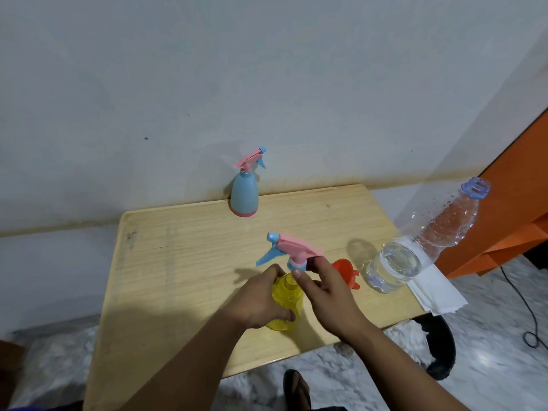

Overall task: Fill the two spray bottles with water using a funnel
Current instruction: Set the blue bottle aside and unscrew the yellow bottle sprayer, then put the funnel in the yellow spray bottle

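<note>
Steadying comes first, and the left hand (261,295) is doing that: its fingers wrap the yellow spray bottle (286,304), which stands near the front middle of the desk (166,262). From where I stand the neck looks open, the trigger head (292,250) hanging just above it with its blue collar close over the mouth. I would judge this to be either unscrewing or screwing back on; I cannot tell how much water is inside, since the yellow plastic hides the level.

Behind it, at the far edge by the wall, the blue spray bottle (244,194) stands upright with its own pink head on, well apart from the hands.

The right hand (323,284) pinches the trigger head at its collar, thumb in front and fingers behind. To do this well, keep the head straight over the neck so that whatever hangs under the collar comes out or goes in cleanly, and keep the left grip low and firm so the light bottle does not tip.

Just beside that hand lies the red funnel (345,272) on its side, within easy reach. Further right the clear water bottle (415,241) stands uncapped, partly full, near the desk's right edge and next to some white paper (436,295). A careless elbow could knock it over, so the right arm should move with care.
</note>
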